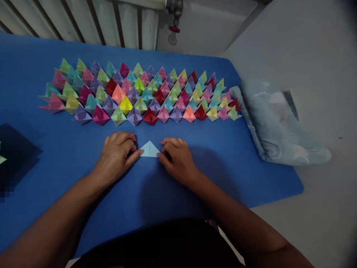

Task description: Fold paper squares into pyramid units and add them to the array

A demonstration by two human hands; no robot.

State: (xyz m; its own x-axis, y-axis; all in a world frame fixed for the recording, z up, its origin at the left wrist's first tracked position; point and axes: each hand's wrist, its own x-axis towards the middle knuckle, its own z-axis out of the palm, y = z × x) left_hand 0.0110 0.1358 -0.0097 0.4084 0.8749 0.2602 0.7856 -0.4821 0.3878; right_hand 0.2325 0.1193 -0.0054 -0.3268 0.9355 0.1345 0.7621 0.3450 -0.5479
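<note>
A small light blue folded paper triangle [150, 149] lies on the blue table [119, 208], its peak pointing away from me and a crease down its middle. My left hand [118, 153] pinches its left corner between thumb and fingers. At the right corner, my right hand [178, 158] grips the paper with its thumb and curled fingers. Just beyond my hands stand several rows of folded paper boats [134, 116] in many colours, set close together.
A folded pale blue patterned cloth [276, 130] hangs over the table's right edge. Behind the table are a white radiator [129, 26] and a red valve [174, 29]. Something dark [16, 156] lies at the far left, with a green paper tip beside it.
</note>
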